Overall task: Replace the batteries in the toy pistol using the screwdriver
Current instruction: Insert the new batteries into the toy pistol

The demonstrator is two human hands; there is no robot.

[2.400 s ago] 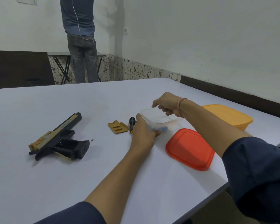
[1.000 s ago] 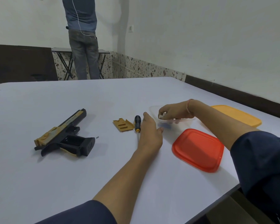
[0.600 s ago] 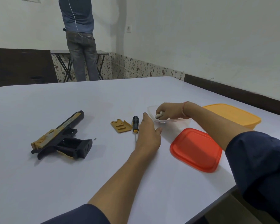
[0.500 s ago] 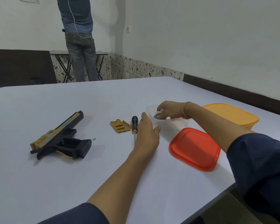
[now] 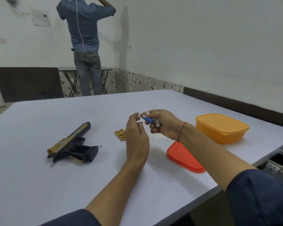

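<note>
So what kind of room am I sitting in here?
Probably a plain workroom or office, not a home. You're at a large white table against bare white walls with a dark skirting band. A folding table stands at the far wall, where another person stands, back turned.

Black-gold toy pistol (image 5: 72, 147) flat on its side; batteries (image 5: 149, 120) held aloft – blue, silver

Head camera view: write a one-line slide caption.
Right hand holds fresh batteries above the table while the open left hand reaches for them; toy pistol lies opened.
</note>
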